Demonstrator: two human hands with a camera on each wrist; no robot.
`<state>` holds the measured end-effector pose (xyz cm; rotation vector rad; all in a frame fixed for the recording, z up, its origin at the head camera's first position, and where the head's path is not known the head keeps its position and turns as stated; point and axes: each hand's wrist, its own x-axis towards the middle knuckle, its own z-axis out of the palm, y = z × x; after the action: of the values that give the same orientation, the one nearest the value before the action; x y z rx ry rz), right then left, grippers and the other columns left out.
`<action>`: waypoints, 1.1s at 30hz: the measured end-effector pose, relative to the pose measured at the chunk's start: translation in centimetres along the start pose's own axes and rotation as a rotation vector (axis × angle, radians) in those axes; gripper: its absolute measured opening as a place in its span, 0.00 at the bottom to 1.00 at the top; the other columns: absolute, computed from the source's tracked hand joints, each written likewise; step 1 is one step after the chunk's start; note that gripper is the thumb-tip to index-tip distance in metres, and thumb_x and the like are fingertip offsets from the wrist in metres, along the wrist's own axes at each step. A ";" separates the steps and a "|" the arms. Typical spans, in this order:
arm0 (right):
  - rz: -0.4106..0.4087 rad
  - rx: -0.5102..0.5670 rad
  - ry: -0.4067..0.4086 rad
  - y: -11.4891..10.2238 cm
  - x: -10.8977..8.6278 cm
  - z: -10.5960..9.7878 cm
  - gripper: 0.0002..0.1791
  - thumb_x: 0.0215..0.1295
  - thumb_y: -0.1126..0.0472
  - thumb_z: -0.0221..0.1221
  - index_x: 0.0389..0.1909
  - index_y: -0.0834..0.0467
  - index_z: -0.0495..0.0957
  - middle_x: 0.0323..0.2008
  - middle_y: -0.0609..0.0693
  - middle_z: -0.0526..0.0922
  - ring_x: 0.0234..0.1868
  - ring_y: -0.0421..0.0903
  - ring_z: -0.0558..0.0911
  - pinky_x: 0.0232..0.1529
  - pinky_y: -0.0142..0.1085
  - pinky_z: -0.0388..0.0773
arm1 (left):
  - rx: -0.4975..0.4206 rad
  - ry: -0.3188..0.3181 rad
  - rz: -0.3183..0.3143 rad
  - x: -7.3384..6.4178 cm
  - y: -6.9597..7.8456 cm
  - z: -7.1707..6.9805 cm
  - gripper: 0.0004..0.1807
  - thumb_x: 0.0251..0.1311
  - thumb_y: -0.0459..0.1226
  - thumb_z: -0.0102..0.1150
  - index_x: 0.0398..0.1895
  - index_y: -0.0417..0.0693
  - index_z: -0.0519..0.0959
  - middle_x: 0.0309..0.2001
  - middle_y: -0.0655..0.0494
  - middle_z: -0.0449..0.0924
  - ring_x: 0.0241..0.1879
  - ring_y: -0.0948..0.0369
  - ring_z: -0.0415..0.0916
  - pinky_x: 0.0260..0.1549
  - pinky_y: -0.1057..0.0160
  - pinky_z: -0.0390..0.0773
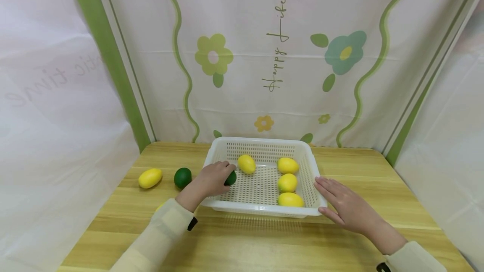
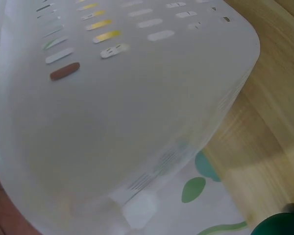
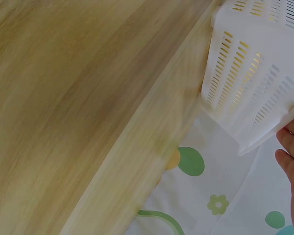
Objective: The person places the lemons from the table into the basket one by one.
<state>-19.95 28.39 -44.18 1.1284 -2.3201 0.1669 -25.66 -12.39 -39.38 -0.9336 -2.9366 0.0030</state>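
White plastic forms the basket [image 1: 261, 209] on the wooden table [image 1: 245, 247]. Inside its left end, the left hand [image 1: 213, 179] curls its fingers round a green lime [image 1: 231, 178]. The right hand [image 1: 345, 204] rests against the basket's right rim, fingers straight. Three lemons [image 1: 288, 183] line the basket's right side, near to far; a single lemon [image 1: 247, 164] sits toward the far wall. Left of the basket lie a second lime [image 1: 182, 178] and, farther left, another lemon [image 1: 150, 178].
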 end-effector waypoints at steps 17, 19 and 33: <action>0.004 0.000 0.000 0.0 -0.1 0.2 0.38 0.74 0.38 0.42 0.61 0.69 0.72 0.61 0.64 0.74 0.58 0.61 0.75 0.72 0.31 0.42 | -0.092 -0.216 -0.036 0.6 0.3 0.2 0.26 0.55 0.40 0.70 0.58 0.48 0.75 0.47 0.56 0.77 0.41 0.61 0.73 0.43 0.59 0.77; 0.005 0.000 0.000 0.1 -0.1 0.2 0.38 0.74 0.38 0.42 0.61 0.69 0.72 0.61 0.64 0.74 0.58 0.61 0.75 0.72 0.31 0.42 | -0.091 -0.229 -0.035 0.6 0.3 0.2 0.26 0.55 0.39 0.69 0.58 0.48 0.75 0.46 0.56 0.77 0.40 0.61 0.72 0.42 0.60 0.76; 0.016 -0.002 -0.015 0.1 -0.1 0.2 0.37 0.74 0.39 0.45 0.62 0.69 0.72 0.61 0.64 0.74 0.58 0.61 0.75 0.72 0.30 0.41 | -0.080 -0.253 -0.037 0.6 0.4 0.2 0.27 0.55 0.39 0.69 0.59 0.48 0.75 0.45 0.55 0.77 0.40 0.61 0.73 0.42 0.60 0.77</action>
<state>-20.00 28.45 -44.40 1.1142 -2.3426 0.1627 -25.90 -11.68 -39.60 -0.9538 -3.2084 0.0018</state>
